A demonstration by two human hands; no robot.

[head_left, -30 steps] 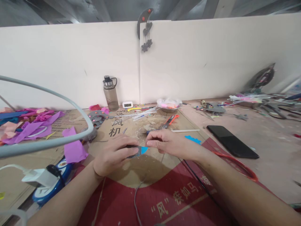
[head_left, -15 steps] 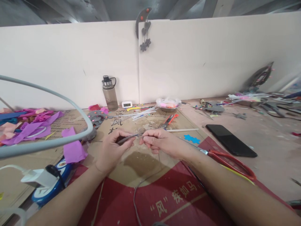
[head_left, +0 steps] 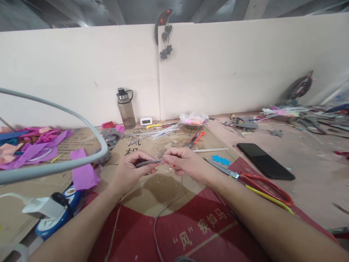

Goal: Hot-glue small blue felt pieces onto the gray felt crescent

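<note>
My left hand (head_left: pixel 129 174) is closed in a pinch on a thin, flat grey piece (head_left: pixel 147 162), seen nearly edge-on, with a bluish edge. My right hand (head_left: pixel 181 162) is closed too, its fingertips meeting the right end of that piece. A strand of grey yarn (head_left: pixel 156 233) runs from below my right hand down across the cardboard (head_left: pixel 133 218) to a grey bundle (head_left: pixel 184 259) at the bottom edge. What lies between the right fingertips is mostly hidden. Red-handled scissors (head_left: pixel 240 176) and a blue flower-shaped cutout (head_left: pixel 220 160) lie beside my right forearm.
A phone (head_left: pixel 264 161) lies at the right. Behind my hands are a box cutter (head_left: pixel 195 140), white sticks (head_left: pixel 166 131), a bowl (head_left: pixel 194 125) and a bottle (head_left: pixel 127 111). A grey curved tube (head_left: pixel 68 165), a power strip (head_left: pixel 58 218) and purple scraps (head_left: pixel 83 171) occupy the left.
The grey piece has tipped flatter between my hands. The fingers of my right hand have shifted slightly at its end. The view has moved a little to the right.
</note>
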